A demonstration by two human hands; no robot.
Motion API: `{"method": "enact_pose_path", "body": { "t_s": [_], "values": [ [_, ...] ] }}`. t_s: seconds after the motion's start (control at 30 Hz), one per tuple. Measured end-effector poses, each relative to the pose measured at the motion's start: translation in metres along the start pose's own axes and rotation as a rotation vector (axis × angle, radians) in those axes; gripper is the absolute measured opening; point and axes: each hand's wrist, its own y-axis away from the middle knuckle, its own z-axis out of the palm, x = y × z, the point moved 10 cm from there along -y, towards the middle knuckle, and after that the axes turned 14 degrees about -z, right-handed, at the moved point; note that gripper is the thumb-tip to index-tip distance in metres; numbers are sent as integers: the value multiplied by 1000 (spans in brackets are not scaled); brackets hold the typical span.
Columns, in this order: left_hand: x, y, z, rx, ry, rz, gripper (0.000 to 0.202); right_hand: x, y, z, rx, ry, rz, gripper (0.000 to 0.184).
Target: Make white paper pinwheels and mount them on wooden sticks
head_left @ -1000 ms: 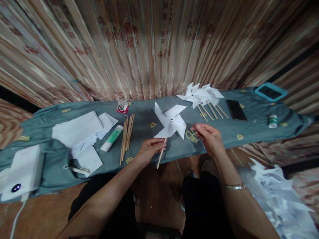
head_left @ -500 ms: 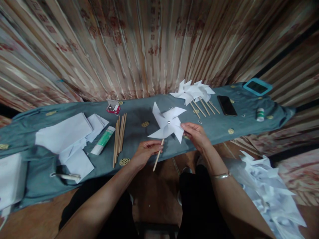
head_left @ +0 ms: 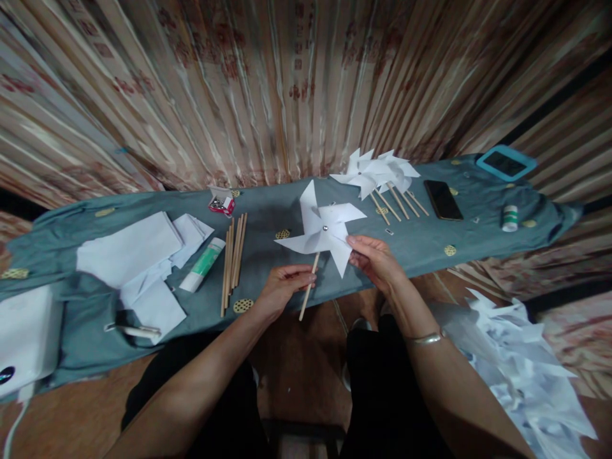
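Observation:
A white paper pinwheel on a wooden stick is held up over the front edge of the grey-blue cloth table. My left hand is closed around the stick below the paper. My right hand pinches the tip of the pinwheel's lower right blade. A silver pin sits at the pinwheel's centre.
Several finished pinwheels lie at the back right beside a black phone. Loose wooden sticks, a green glue tube, white paper sheets, a pin box and a tape roll lie on the cloth. Paper scraps pile at lower right.
My right hand moved in from beside the pinwheel and took hold of a blade. The pinwheel has turned slightly and its blades sit at new angles.

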Motion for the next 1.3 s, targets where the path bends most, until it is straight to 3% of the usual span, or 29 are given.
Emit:
{"method": "enact_pose_path", "body": {
  "t_s": [0.27,0.97,1.1,1.3],
  "values": [
    [-1,-3,-1,6,33,7,44,8,7,11,-8,-8,67,43],
    [5,1,3,-17,-22,63,39,15,14,29,-55,-4,79,43],
    [5,2,4,-15,-35,75,32,15,15,35,-96,8,55,40],
    [3,1,4,-16,17,44,41,14,15,38,-142,146,-11,40]
  ]
}}
